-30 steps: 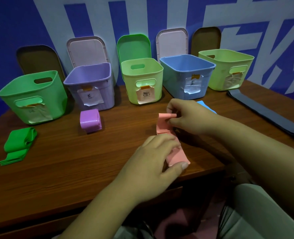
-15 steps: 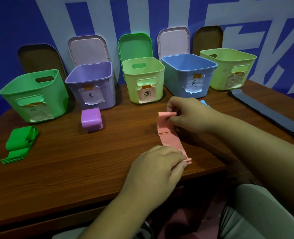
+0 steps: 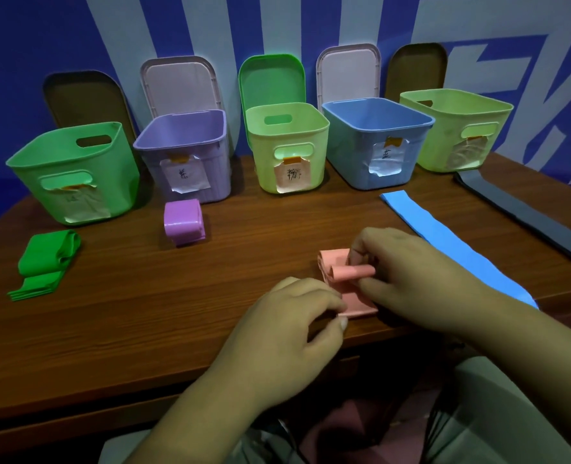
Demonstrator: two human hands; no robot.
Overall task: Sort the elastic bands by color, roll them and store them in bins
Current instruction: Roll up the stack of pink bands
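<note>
Wooden surface [image 3: 177,346], pink band [image 3: 352,272] at 6 o'clock by the edge. Grip of the right hand [image 3: 407,272] pinches the roll, left hand [image 3: 287,326] pinches the tail. Any slack and it'll probably spring open.

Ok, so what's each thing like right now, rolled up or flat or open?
Pink band: partly rolled
Left hand: pinches its near end
Right hand: grips its roll
Purple band: rolled up
Green band: loosely folded
Blue band: flat, unrolled
Grey band: flat, unrolled
Bins: open, lids leaning behind
</note>
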